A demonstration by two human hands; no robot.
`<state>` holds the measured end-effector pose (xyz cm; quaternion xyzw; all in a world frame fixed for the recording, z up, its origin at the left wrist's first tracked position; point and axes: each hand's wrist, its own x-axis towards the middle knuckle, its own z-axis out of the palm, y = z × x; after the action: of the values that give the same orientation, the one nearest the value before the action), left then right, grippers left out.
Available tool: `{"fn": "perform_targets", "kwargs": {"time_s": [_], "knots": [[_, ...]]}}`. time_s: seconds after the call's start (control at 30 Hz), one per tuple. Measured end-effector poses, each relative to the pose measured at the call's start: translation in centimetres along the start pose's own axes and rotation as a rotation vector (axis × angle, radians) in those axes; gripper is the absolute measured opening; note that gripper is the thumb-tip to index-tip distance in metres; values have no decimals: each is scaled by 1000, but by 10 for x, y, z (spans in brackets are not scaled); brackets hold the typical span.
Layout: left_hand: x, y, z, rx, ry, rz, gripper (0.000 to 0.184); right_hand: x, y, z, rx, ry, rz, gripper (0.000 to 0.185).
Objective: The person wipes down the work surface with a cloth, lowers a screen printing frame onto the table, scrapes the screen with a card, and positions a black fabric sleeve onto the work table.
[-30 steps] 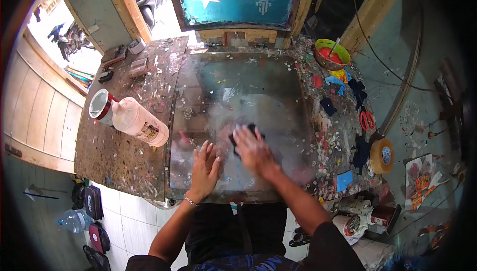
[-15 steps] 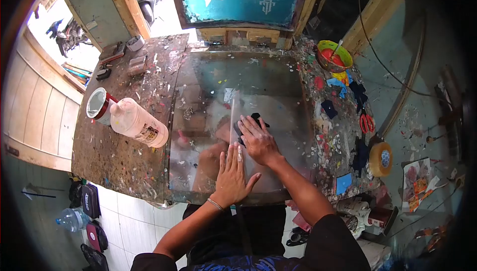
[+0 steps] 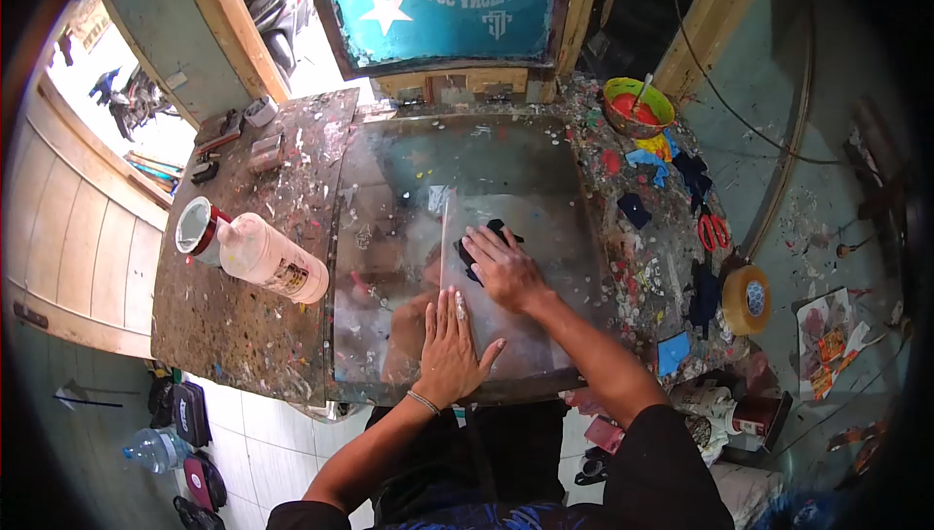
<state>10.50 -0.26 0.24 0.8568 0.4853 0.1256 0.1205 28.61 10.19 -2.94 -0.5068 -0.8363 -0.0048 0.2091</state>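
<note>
A clear sheet [image 3: 486, 331] with a raised edge near its left side lies on the glass panel [image 3: 379, 165] of the worktable. My right hand [image 3: 506, 272] presses a black cloth [image 3: 502, 230] against the sheet. Its fingers lie over the cloth, whose corners stick out beyond the fingertips; the thumb is hidden. Just below and to the left, my left hand [image 3: 450, 355] lies flat near the sheet's left edge, fingers pointing forward and thumb spread to the right. Whitish smears show on its fingers.
At left stand a pinkish bottle [image 3: 277, 258] and an open can [image 3: 199, 229]. A bowl of red paint [image 3: 637, 110], scissors [image 3: 713, 231] and a tape roll [image 3: 746, 300] line the right side. Behind the table leans a teal printing screen [image 3: 443, 10].
My view has shifted, so the table sits slightly lower in the picture. Both hands keep nearly the same places on the sheet, and the black cloth stays under my right hand.
</note>
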Motion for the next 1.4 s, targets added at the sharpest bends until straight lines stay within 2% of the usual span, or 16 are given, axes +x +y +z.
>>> {"fn": "perform_targets", "kwargs": {"time_s": [0.17, 0.23, 0.3, 0.33, 0.5, 0.63, 0.73, 0.83, 0.9, 1.0, 1.07, 1.13, 1.2, 1.3, 1.33, 1.4], "knots": [[-2, 1, -3, -12, -38, -36, 94, 24, 7, 3, -2, 88, 181, 45], [-3, -1, 0, 6, -41, -16, 94, 17, -7, 12, -126, 17, 144, 46], [-1, 0, 2, 10, -30, -14, 93, 4, -15, 12, 141, 40, 37, 46], [0, 1, 2, 8, -36, -16, 94, 6, -8, 11, 88, 60, 10, 48], [-2, -1, -4, 8, -44, -22, 95, 10, -9, 10, -16, 128, 161, 48], [-12, -4, -19, -124, 48, 0, 90, -42, -45, -5, 49, -4, -84, 47], [-28, -15, -41, -279, 177, -41, 86, -88, -51, -42, 219, -49, -63, 45], [-51, -36, -48, -272, 203, -91, 79, -110, -23, -56, 156, -65, 60, 42], [-63, -48, -50, -275, 184, -125, 73, -99, 4, -68, -19, 60, 301, 40], [-73, -58, -45, -270, 228, -118, 68, -78, 18, -47, -187, 237, 405, 38], [-72, -57, -39, -316, 271, -128, 67, -72, 5, -14, 238, 265, 279, 34], [-65, -53, -38, -377, 280, -148, 62, -79, -45, -12, 244, 206, -8, 34], [-61, -51, -40, -360, 282, -100, 61, -84, -75, -16, 493, 180, -272, 35], [-48, -61, -27, -341, 290, -60, 60, -76, -65, -39, 469, 149, -180, 35], [-49, -64, -23, -333, 270, -66, 59, -65, -52, -66, 583, 212, -55, 31], [-45, -65, -27, -356, 264, -55, 60, -61, 12, -66, 422, 347, 174, 29]]}}
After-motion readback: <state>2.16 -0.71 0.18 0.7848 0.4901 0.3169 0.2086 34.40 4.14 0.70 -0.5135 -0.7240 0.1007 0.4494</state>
